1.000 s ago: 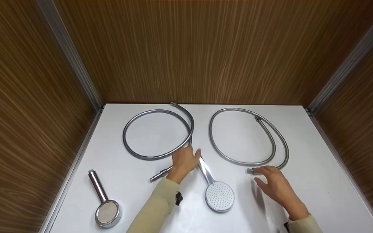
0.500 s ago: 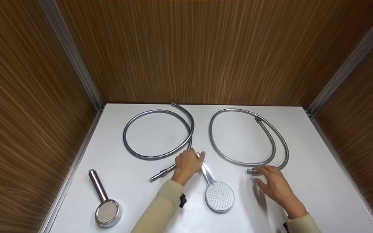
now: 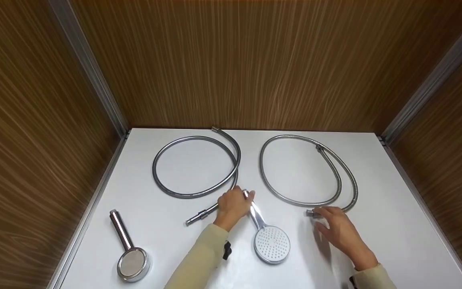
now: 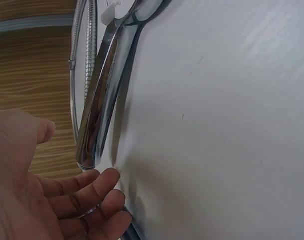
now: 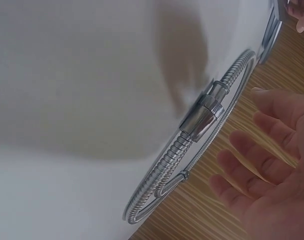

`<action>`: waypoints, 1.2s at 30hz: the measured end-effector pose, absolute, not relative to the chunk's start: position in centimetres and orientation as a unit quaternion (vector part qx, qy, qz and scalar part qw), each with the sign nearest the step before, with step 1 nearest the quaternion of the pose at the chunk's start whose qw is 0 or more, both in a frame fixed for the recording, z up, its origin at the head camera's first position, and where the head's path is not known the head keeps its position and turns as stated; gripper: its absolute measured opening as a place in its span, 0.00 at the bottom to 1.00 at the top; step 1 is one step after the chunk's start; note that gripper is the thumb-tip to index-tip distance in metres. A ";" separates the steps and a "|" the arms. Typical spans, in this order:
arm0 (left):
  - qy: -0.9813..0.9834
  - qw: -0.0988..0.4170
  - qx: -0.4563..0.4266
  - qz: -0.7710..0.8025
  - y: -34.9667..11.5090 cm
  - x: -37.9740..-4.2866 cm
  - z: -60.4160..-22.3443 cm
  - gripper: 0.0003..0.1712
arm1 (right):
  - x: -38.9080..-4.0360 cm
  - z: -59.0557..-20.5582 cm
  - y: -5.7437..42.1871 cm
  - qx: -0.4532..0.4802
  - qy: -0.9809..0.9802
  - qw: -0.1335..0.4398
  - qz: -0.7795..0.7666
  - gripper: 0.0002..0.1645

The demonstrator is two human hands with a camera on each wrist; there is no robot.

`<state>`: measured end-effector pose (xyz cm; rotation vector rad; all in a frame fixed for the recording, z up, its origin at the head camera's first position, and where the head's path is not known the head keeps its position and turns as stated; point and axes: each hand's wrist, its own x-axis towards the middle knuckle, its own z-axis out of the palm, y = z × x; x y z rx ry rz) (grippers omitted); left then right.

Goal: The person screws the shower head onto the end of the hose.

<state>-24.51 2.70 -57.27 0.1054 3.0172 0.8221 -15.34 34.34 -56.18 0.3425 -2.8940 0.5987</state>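
Lying on a white table point(image 3: 391, 208), a left hose point(image 3: 191, 138) and a right hose point(image 3: 291, 136) are coiled at the back. A perforated shower head point(image 3: 272, 243) is laid front centre, a plain-faced shower head point(image 3: 132, 264) front left. Left hand point(image 3: 232, 206), grip wide, is held beside the perforated head's handle point(image 4: 99, 95); right hand point(image 3: 339, 228), grip wide, near a hose connector point(image 5: 204, 117).

I see the left hand point(image 3: 233, 206) beside a round, white-faced chrome showerhead point(image 3: 272, 243), the right hand point(image 3: 341, 230) near a looped silver metal hose point(image 3: 261, 164).
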 end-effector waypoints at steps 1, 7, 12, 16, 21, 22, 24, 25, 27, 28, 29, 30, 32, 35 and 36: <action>0.964 0.007 0.033 0.264 2.7 -24.5 -57.4 0.33 | -15.4 -56.2 34.4 0.114 -0.970 0.080 0.200 0.26; 0.966 0.011 0.031 0.255 3.0 -24.5 -57.9 0.34 | -15.6 -56.4 34.4 0.116 -0.969 0.080 0.202 0.25; 0.970 0.009 0.032 0.240 3.2 -24.4 -58.2 0.33 | -15.6 -56.6 34.5 0.112 -0.971 0.070 0.201 0.24; 0.970 0.000 0.033 0.239 3.3 -24.2 -58.3 0.31 | -15.6 -56.7 34.5 0.109 -0.973 0.062 0.196 0.23; 0.970 -0.002 0.034 0.240 3.5 -24.0 -58.3 0.28 | -15.7 -56.9 34.4 0.104 -0.975 0.044 0.190 0.24; 0.971 0.000 0.035 0.238 3.5 -24.0 -58.3 0.28 | -15.7 -56.9 34.4 0.102 -0.976 0.040 0.190 0.24; 0.971 0.002 0.036 0.236 3.6 -24.0 -58.4 0.27 | -15.7 -56.9 34.3 0.100 -0.976 0.036 0.189 0.23; 0.972 0.002 0.037 0.233 3.6 -24.0 -58.4 0.27 | -15.8 -57.0 34.3 0.100 -0.976 0.036 0.189 0.23; 0.973 0.002 0.036 0.227 3.8 -24.0 -58.5 0.27 | -15.8 -57.1 34.4 0.103 -0.976 0.039 0.189 0.21; 0.974 0.001 0.037 0.223 3.8 -24.0 -58.6 0.27 | -15.9 -57.1 34.4 0.104 -0.976 0.040 0.189 0.21; 0.974 -0.002 0.039 0.222 3.9 -24.0 -58.7 0.27 | -15.9 -57.1 34.4 0.105 -0.975 0.041 0.189 0.20; 0.975 -0.002 0.040 0.218 3.9 -24.0 -58.7 0.27 | -15.9 -57.2 34.4 0.106 -0.975 0.041 0.190 0.20; 0.976 -0.004 0.045 0.215 4.1 -24.0 -58.8 0.27 | -16.0 -57.2 34.4 0.107 -0.975 0.042 0.189 0.20; 0.976 0.000 0.053 0.212 4.3 -24.1 -58.8 0.27 | -16.1 -57.3 34.3 0.113 -0.975 0.053 0.186 0.21; 0.976 0.002 0.055 0.211 4.3 -24.1 -58.8 0.27 | -16.2 -57.4 34.3 0.119 -0.974 0.063 0.183 0.21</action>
